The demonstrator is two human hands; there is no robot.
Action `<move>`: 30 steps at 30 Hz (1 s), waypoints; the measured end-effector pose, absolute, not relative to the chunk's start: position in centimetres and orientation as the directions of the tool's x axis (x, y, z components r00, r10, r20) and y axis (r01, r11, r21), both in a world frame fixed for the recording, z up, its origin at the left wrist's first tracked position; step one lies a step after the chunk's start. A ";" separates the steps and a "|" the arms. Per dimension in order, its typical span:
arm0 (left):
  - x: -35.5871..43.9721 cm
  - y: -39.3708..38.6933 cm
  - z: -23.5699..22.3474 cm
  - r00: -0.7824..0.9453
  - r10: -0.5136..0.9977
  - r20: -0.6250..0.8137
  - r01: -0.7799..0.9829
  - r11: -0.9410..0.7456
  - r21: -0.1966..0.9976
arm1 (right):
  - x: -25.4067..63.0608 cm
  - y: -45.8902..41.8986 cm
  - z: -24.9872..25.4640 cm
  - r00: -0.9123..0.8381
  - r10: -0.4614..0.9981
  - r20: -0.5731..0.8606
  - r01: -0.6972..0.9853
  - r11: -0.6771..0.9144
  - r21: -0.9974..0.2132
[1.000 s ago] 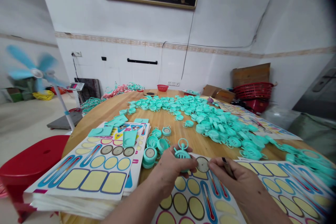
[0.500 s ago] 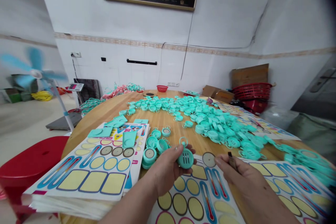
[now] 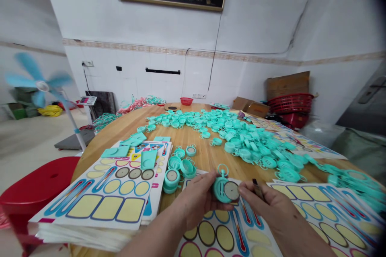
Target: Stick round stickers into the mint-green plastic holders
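Wooden table (image 3: 179,138); left grip (image 3: 199,194) wrapped round teal case (image 3: 219,193), right grip (image 3: 267,204) pinching dial (image 3: 231,191), off-centre over it; two nearby cases (image 3: 172,177) dialled, pile (image 3: 250,144) looks mostly plain.

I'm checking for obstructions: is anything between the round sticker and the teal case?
Nothing visible: the round sticker in the right hand overlaps the teal case in the left hand, though whether they touch I cannot tell.

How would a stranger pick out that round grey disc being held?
Find the big wooden table and go to its near side. There the left hand holds a slotted teal case, overlapped in view by the grey disc in the right hand. Unlike the similar dials on the sheets at left, it is handheld.
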State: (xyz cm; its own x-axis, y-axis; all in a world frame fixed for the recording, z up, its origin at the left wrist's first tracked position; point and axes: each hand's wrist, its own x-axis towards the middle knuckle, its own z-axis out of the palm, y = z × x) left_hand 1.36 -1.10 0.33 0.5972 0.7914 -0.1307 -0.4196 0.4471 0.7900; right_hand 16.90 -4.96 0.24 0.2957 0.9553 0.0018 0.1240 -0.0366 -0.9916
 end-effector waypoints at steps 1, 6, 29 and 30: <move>1.4 -1.1 0.3 0.605 0.786 -0.132 -0.419 0.454 0.786 | 16.8 -4.9 0.2 0.289 0.957 0.001 0.113 -0.033 -0.993; 1.6 -1.1 -0.1 0.635 0.763 -0.121 -0.391 0.453 0.801 | 16.7 -4.7 -0.5 0.264 0.965 -0.005 0.139 -0.043 -0.989; 1.9 -1.2 -0.2 0.608 0.778 -0.159 -0.413 0.481 0.774 | 17.4 -4.8 0.2 0.123 0.989 0.087 0.509 0.012 -0.861; 1.9 -1.2 -0.2 0.607 0.779 -0.160 -0.415 0.482 0.771 | 17.4 -4.8 0.1 0.126 0.987 0.095 0.527 0.014 -0.850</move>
